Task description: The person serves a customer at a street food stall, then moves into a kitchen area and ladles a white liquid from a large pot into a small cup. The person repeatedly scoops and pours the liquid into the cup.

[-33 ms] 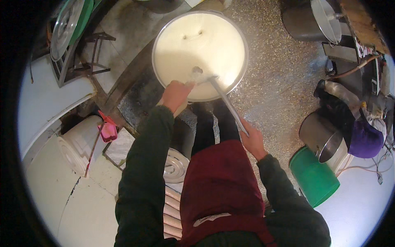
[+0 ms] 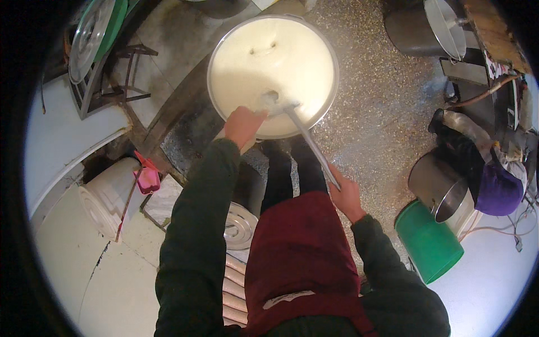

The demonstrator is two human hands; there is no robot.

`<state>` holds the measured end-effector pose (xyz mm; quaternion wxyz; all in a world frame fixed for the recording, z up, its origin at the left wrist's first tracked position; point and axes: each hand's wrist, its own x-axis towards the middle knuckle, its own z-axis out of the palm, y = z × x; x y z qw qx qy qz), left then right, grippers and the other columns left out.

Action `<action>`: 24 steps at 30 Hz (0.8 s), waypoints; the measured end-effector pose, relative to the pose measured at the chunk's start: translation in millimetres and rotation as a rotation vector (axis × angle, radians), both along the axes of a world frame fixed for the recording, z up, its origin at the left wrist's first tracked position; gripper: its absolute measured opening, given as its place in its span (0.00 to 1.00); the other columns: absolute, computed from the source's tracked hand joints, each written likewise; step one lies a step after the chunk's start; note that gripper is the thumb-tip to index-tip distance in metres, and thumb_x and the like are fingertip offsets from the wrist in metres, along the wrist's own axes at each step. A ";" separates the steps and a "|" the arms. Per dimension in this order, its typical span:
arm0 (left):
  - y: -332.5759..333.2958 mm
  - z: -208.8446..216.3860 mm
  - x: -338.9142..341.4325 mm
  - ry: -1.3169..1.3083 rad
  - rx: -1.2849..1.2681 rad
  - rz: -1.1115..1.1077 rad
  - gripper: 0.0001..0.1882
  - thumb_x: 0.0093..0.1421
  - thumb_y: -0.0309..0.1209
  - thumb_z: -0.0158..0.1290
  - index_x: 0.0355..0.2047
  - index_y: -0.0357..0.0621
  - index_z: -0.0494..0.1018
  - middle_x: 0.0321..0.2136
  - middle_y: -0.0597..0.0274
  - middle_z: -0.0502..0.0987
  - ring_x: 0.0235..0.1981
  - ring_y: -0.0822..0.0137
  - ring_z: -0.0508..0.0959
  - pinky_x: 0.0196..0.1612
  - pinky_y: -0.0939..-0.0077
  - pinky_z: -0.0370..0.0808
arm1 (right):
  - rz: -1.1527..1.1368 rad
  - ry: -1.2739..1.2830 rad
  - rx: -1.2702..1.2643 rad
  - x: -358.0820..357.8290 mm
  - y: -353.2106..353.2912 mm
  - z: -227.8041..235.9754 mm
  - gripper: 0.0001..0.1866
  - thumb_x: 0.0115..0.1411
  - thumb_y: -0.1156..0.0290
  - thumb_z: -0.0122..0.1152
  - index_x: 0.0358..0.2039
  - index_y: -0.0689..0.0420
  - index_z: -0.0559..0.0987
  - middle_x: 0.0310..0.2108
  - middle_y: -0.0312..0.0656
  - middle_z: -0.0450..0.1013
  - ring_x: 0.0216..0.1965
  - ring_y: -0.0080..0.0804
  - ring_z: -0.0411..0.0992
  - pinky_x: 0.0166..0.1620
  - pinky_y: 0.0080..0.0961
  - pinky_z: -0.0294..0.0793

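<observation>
A wide round metal pot (image 2: 336, 76) stands ahead of me, filled nearly to the rim with pale cream, frothy-looking contents (image 2: 275, 73). My right hand (image 2: 347, 196) is closed around the lower end of a long metal-handled tool (image 2: 312, 143), which slants up over the near rim. The tool's far end is over the pale surface and its head is too blurred to name. Over the near left rim is my left hand (image 2: 245, 126), fingers closed near the tool's head. What they hold, if anything, cannot be made out. A dark hollow (image 2: 271, 96) shows in the surface beyond.
To the right lie a green bucket (image 2: 429, 241), a metal pot (image 2: 438, 185) and a purple cloth (image 2: 499, 190). At the left are a white bin (image 2: 110, 196) and a pink scoop-like object (image 2: 147, 180). A lidded container (image 2: 240, 224) stands by my left leg.
My left hand has shifted very slightly to the right. The tool and my right hand have barely moved.
</observation>
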<state>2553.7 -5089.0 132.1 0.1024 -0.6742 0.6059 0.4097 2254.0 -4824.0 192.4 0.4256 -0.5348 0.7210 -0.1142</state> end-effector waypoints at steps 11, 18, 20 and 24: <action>-48.0 22.7 -18.0 -0.091 -0.143 -0.001 0.34 0.61 0.59 0.61 0.39 0.33 0.84 0.35 0.41 0.86 0.41 0.40 0.86 0.45 0.50 0.81 | -0.058 -0.001 -0.062 -8.8 31.2 49.9 0.32 0.60 0.81 0.67 0.67 0.53 0.78 0.54 0.56 0.82 0.50 0.52 0.84 0.50 0.38 0.84; -21.3 52.0 35.7 0.221 -0.267 0.335 0.33 0.65 0.55 0.63 0.30 0.27 0.79 0.18 0.54 0.77 0.22 0.69 0.77 0.30 0.62 0.72 | -0.003 0.053 -0.076 -1.8 -9.1 52.7 0.32 0.62 0.78 0.68 0.68 0.53 0.77 0.47 0.56 0.82 0.41 0.52 0.84 0.41 0.40 0.82; -4.5 62.9 51.9 0.237 -0.255 0.403 0.32 0.65 0.54 0.63 0.29 0.29 0.80 0.21 0.53 0.79 0.24 0.61 0.78 0.31 0.60 0.73 | -0.016 0.036 -0.218 6.8 -32.0 40.4 0.33 0.62 0.76 0.69 0.69 0.48 0.77 0.38 0.52 0.81 0.36 0.51 0.83 0.38 0.43 0.81; 44.2 81.6 67.9 0.414 -0.203 0.634 0.26 0.69 0.44 0.63 0.25 0.30 0.77 0.18 0.68 0.69 0.24 0.78 0.67 0.26 0.70 0.66 | -0.003 0.100 -0.350 31.1 -87.5 10.1 0.37 0.62 0.74 0.70 0.72 0.42 0.74 0.35 0.52 0.81 0.34 0.54 0.82 0.36 0.47 0.81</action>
